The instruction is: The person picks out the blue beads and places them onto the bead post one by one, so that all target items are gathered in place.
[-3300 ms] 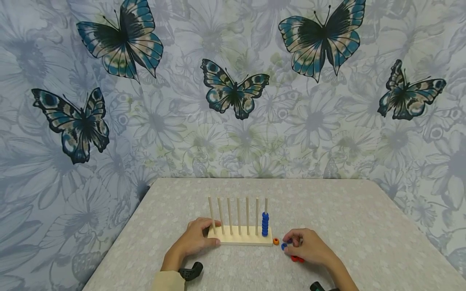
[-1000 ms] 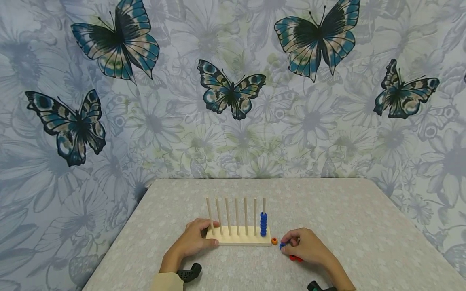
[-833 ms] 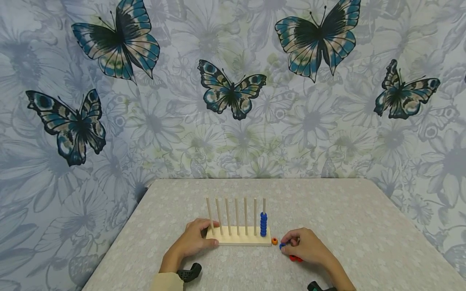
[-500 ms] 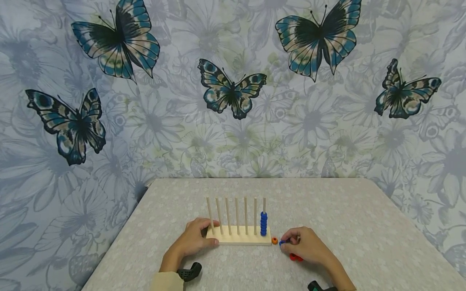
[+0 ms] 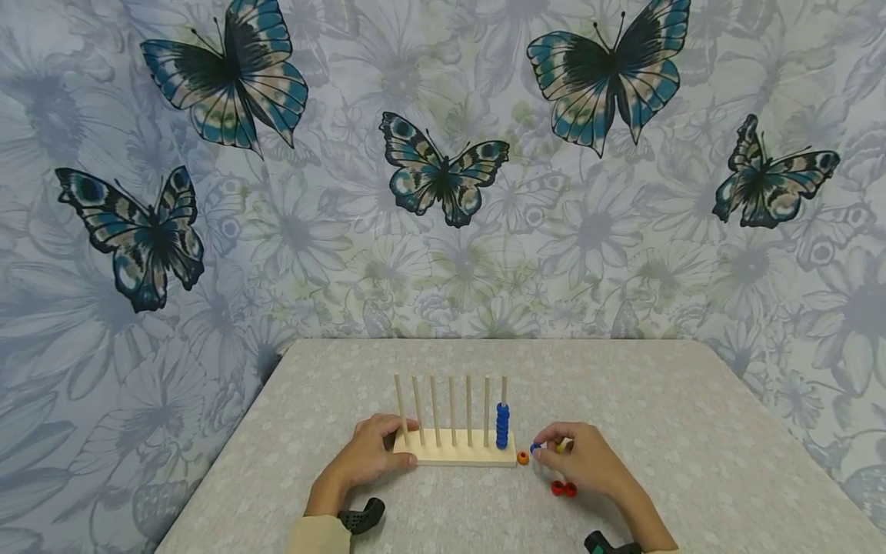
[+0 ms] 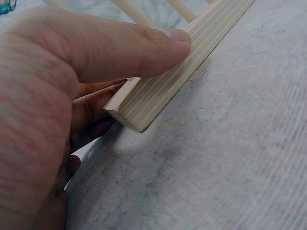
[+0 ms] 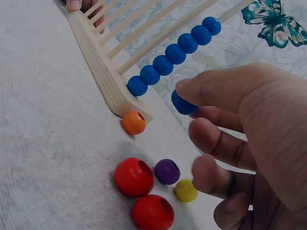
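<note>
A wooden bead stand (image 5: 457, 455) with a row of upright pegs sits on the table. Its rightmost peg carries a stack of blue beads (image 5: 501, 427); the other pegs are bare. At the stand's left end my left hand (image 5: 371, 452) grips the base, thumb along the front and fingers behind. Just right of the stand, my right hand (image 5: 584, 455) pinches one blue bead (image 7: 183, 103) between thumb and index finger. In the right wrist view that bead appears off the table, apart from the stack, and the other fingers are loosely bent.
An orange bead (image 7: 134, 122) lies by the stand's right end. Two red beads (image 7: 134, 177), a purple bead (image 7: 167, 171) and a yellow bead (image 7: 186, 190) lie below my right hand. Behind the cloth-covered table (image 5: 623, 385) is a butterfly-patterned wall (image 5: 443, 285).
My right hand has risen slightly away from me with the blue bead, uncovering the two red beads and part of the yellow one. My left hand keeps its grip on the stand.
</note>
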Demonstrator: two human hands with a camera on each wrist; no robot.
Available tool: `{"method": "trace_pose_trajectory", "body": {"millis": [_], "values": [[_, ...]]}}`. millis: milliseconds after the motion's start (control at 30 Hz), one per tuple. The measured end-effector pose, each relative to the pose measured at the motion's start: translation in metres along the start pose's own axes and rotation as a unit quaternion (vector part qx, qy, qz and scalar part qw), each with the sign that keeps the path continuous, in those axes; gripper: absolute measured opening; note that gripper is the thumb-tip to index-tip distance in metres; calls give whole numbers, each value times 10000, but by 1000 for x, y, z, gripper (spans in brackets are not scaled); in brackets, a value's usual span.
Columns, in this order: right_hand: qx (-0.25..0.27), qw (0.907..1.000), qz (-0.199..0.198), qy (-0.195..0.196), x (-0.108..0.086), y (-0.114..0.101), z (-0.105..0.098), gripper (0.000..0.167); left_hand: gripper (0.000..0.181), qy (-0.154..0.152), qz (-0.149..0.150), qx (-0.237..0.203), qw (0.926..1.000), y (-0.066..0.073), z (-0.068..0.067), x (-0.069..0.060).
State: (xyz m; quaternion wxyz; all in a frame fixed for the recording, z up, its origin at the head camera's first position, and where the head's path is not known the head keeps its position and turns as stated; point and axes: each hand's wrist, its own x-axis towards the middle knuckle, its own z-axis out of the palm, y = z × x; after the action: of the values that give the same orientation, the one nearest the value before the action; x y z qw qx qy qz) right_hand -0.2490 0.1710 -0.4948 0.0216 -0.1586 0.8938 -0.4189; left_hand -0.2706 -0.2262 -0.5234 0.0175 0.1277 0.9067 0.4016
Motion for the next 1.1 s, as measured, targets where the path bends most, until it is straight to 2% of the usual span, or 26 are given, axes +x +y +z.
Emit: {"method": "trace_pose_trajectory", "body": {"millis": [233,400,767,1100], "values": [[-79,9998,107,145,3,-8,-3,14,43,-8,75,34,10000,-2,1,1],[113,9995,-8,295,6,-18,-7,16,44,33,52,6,10000,-4,1,0],[48,9968,-115,785,10,-40,-16,13,45,52,97,64,9999,-2,0,0],[376,9905,-504,1220,15,-51,-24,15,45,-9,157,67,9999,-1,-1,0]]}}
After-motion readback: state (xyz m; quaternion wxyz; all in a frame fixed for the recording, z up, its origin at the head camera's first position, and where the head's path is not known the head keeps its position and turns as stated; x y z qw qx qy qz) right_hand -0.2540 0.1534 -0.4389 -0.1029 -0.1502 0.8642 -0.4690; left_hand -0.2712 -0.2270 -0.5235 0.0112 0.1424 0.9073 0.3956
